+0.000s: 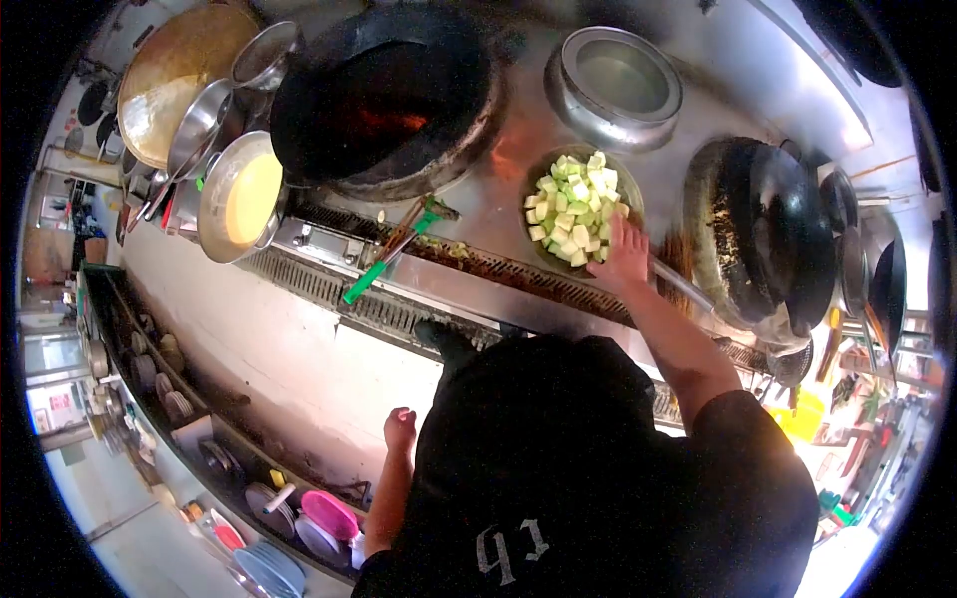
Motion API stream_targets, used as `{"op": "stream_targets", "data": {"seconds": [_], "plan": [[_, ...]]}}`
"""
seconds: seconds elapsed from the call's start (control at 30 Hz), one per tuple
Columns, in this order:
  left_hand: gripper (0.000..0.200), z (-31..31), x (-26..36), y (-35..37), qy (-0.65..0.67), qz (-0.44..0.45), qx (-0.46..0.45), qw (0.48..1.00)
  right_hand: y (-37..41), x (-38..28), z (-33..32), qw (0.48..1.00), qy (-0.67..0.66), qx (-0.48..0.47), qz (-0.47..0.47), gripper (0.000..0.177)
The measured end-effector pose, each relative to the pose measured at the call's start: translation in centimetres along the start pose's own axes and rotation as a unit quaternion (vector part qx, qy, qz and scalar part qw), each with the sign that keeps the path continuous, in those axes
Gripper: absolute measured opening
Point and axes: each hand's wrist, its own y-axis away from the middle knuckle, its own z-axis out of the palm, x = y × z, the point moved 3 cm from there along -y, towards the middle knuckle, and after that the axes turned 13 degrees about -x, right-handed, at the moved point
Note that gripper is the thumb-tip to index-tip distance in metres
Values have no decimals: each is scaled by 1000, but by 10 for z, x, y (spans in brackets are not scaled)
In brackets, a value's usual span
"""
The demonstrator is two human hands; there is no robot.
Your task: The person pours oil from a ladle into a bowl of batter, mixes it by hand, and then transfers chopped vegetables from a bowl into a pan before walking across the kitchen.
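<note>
A round bowl (pixel 535 186) full of pale green and white vegetable cubes (pixel 573 209) rests on the steel stove top. My right hand (pixel 623 256) is at the bowl's near right rim, its fingers reaching over the edge beside the cubes and its thumb on the near side. The underside of that grip is hidden. My left hand (pixel 401 429) hangs low at my side, fingers curled in, with nothing visible in it.
A large black wok (pixel 384 110) stands at back left, and a steel pot (pixel 620 85) of cloudy liquid behind the bowl. Another wok (pixel 758 234) stands at right. A green-handled brush (pixel 384 264) lies near a pan (pixel 244 204) of yellow liquid. Shelves with plates (pixel 264 498) run along the lower left.
</note>
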Motion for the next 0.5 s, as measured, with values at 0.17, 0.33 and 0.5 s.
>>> {"op": "stream_targets", "data": {"seconds": [0.17, 0.33, 0.5], "plan": [[32, 8, -3, 2, 27, 10, 9, 1000, -7, -3, -1, 1000, 6, -10, -27, 94], [33, 23, -24, -5, 46, 0, -12, 999, -16, 4, 10, 997, -3, 44, -68, 80], [31, 12, -3, 9, 3, -21, -9, 1000, -19, 4, 7, 973, -149, 147, -92, 57]]}}
